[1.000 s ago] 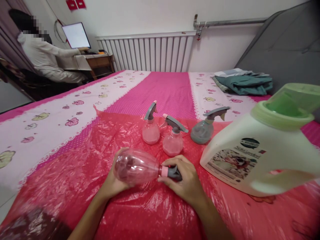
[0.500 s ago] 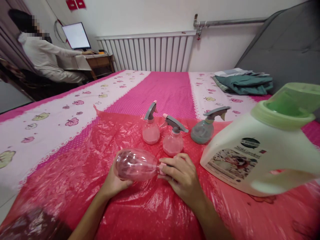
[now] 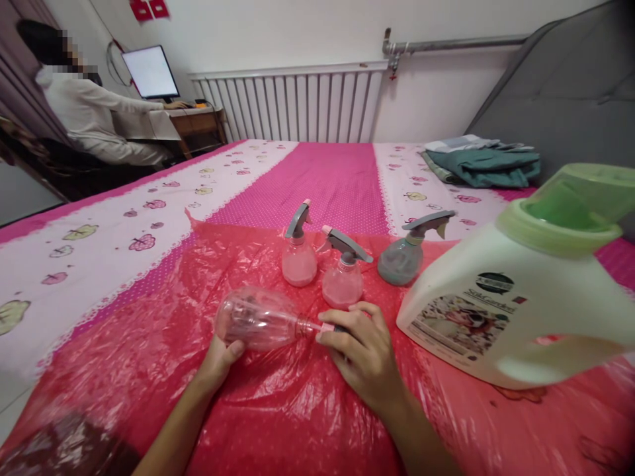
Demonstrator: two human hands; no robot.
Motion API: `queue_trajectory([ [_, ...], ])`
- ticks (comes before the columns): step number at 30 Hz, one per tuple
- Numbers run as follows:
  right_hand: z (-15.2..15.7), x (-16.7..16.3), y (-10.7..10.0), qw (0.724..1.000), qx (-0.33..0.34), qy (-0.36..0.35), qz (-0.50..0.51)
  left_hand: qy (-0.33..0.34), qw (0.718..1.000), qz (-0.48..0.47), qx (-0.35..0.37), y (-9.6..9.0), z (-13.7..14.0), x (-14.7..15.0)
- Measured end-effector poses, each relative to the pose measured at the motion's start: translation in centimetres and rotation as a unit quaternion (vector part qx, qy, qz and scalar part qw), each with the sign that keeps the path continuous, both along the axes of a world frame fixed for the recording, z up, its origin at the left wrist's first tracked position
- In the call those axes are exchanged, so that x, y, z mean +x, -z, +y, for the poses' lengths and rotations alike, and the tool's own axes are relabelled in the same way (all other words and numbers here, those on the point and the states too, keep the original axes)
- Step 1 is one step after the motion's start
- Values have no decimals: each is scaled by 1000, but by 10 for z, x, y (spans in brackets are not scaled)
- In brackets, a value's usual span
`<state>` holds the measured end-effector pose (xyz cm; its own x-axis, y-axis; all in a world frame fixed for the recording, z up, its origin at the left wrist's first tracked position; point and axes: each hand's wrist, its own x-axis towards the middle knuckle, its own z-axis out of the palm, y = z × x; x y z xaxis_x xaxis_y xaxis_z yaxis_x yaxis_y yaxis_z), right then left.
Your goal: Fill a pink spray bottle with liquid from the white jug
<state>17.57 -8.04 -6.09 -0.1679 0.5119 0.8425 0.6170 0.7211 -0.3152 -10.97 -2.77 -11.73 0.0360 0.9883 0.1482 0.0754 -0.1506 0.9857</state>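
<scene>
At lower centre the left hand [image 3: 218, 360] cups the empty, seemingly light, slick bottle [image 3: 255, 320] underneath, the right hand [image 3: 364, 347] pinching its cap [image 3: 328, 326], the firmest hold.

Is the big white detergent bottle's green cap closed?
No: the green flip cap of the white detergent bottle stands tilted up, so the green spout opening below it shows.
</scene>
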Motion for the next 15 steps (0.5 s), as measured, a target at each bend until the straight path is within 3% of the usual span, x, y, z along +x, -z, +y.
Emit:
queue_trajectory([
  [15, 1, -2, 2, 997, -36, -62, 11, 27, 999, 30, 4, 8, -1, -2],
])
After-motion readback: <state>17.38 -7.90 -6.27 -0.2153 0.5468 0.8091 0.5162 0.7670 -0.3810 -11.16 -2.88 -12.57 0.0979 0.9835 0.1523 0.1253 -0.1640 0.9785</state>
